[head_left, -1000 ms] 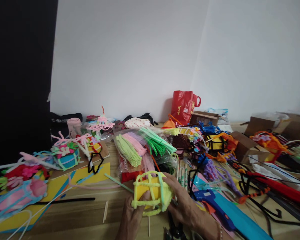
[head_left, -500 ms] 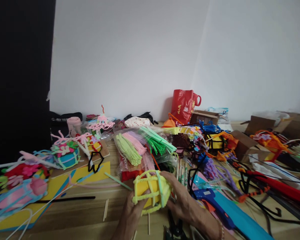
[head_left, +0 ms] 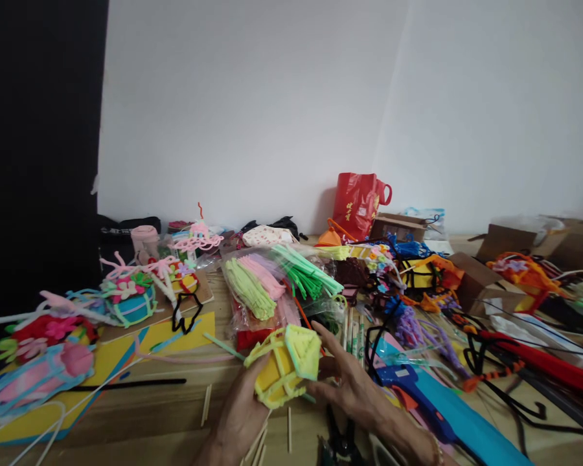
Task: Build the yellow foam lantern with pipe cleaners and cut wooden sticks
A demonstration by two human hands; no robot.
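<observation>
A yellow craft piece [head_left: 275, 374], caged in pale yellow pipe cleaners, is tilted in my left hand [head_left: 243, 411], whose fingers wrap its left side. Its pale yellow end, edged in mint green, faces right. Beside that end is my right hand [head_left: 347, 382], fingers spread apart; whether a fingertip touches the piece I cannot tell. A short mint-green strip shows just under the piece, close to the right fingers. Below my hands lie dark-handled pliers or cutters [head_left: 341, 440] and several thin wooden sticks [head_left: 289, 430].
Bagged bundles of pipe cleaners [head_left: 252, 288] lie ahead. A blue glue gun [head_left: 418, 401] rests on the right, with black pipe cleaners beyond. Finished flowered crafts [head_left: 133, 307] and yellow sheets [head_left: 189, 336] are on the left. A red bag [head_left: 354, 204] and cardboard boxes [head_left: 486, 285] stand farther back.
The yellow craft piece has turned so its end now faces right and toward me. My right hand has come away from around it, fingers spreading; my left hand has shifted slightly left.
</observation>
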